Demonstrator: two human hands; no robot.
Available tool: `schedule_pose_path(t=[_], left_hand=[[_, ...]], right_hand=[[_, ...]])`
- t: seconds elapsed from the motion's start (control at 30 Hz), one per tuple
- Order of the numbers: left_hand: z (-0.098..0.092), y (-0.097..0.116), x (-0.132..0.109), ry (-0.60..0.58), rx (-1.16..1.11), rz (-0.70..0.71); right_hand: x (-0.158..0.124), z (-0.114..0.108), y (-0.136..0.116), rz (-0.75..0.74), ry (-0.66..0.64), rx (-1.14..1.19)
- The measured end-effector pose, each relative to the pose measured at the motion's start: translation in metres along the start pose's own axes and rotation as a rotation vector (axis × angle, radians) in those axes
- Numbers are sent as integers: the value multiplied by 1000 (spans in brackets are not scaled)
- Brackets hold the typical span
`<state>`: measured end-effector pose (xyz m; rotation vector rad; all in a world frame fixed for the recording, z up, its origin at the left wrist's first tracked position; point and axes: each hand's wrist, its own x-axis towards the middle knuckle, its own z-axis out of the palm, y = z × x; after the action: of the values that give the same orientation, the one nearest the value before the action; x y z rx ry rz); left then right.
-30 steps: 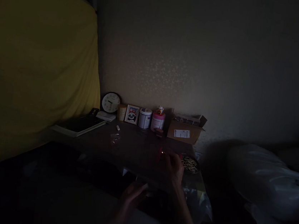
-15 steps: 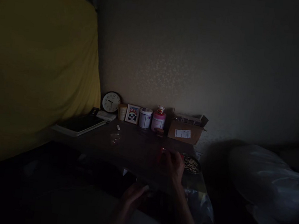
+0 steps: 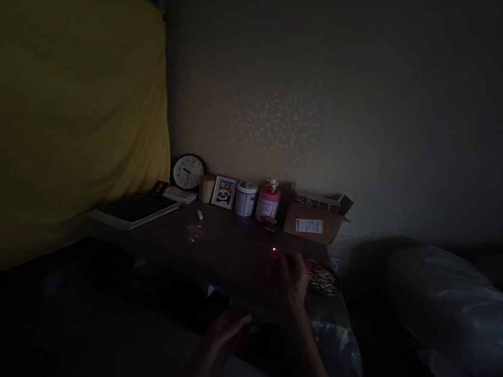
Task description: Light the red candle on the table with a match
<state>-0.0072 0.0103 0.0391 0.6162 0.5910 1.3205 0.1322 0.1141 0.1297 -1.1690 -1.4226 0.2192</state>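
My right hand is over the right part of the dark table, its fingers pinched on a match whose tip glows orange-red. A red patch shows just beneath those fingers, too dark to make out. Beside this hand is a round dish full of short pale sticks that look like matchsticks. My left hand is lower, in front of the table edge, closed with the thumb on top. A small pale thing sticks out at its fingertips; its kind is too dark to tell.
Along the wall stand a clock, a cup, a panda picture, a white tin, a pink tin and a cardboard box. A large book-like object lies left. Plastic bags bulge at right.
The glow at the match tip looks a little brighter and redder. Both hands keep nearly the same places; the view has shifted very slightly.
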Motion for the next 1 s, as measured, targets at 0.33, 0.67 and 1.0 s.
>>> schedule_pose_path(t=[0.33,0.67,1.0], left_hand=[[-7,-11,8,-1,15,20],[-6,-8,5,8,48,7],[-4,-6,5,17,20,-9]], right_hand=[[0,3,3,-6,-20,-22],[1,3,3,-5,-28,-28],[2,3,3,-4,-37,-14]])
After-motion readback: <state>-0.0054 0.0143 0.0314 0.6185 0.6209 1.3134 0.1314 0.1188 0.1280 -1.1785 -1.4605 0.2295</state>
